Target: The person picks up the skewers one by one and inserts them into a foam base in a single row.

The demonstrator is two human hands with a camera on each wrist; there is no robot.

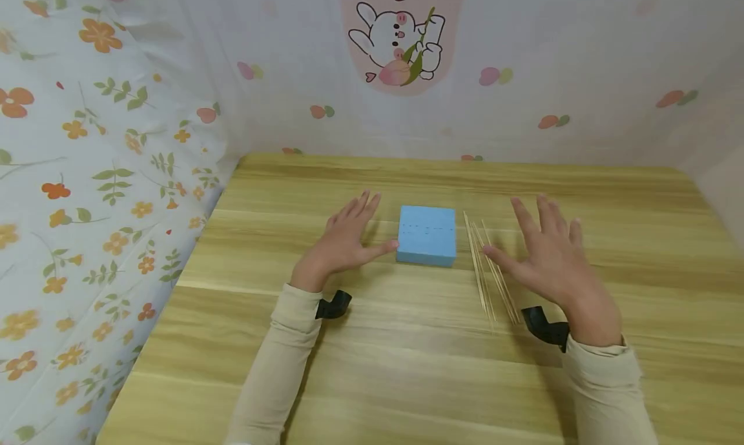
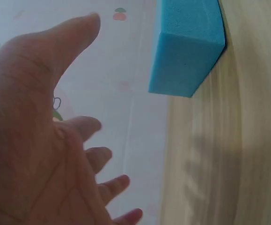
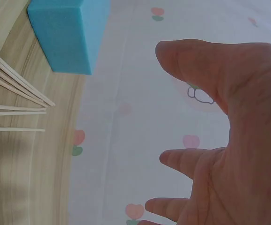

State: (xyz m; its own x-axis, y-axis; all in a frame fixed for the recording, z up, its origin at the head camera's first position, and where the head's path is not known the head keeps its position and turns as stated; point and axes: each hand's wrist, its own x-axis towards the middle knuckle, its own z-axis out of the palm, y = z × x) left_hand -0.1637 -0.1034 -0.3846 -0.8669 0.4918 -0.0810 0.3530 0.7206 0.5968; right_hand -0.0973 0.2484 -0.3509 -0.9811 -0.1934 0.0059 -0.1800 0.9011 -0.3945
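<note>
A light blue foam block (image 1: 427, 233) with rows of small holes across its top lies on the wooden table. Several thin wooden skewers (image 1: 480, 270) lie loosely spread to its right. My left hand (image 1: 343, 238) is held left of the block with fingers spread, its thumb tip overlapping the block's edge in the head view; the left wrist view shows a gap between thumb and block (image 2: 191, 51). My right hand (image 1: 549, 258), fingers spread, hovers right of the skewers, its thumb passing over them in the head view. Both palms hold nothing.
The wooden table (image 1: 407, 380) ends at the back against a white curtain (image 1: 535, 64) with printed fruit and a rabbit. A flowered cloth (image 1: 104, 238) hangs along the left side. Black curved mounts (image 1: 334, 305) sit at both wrists.
</note>
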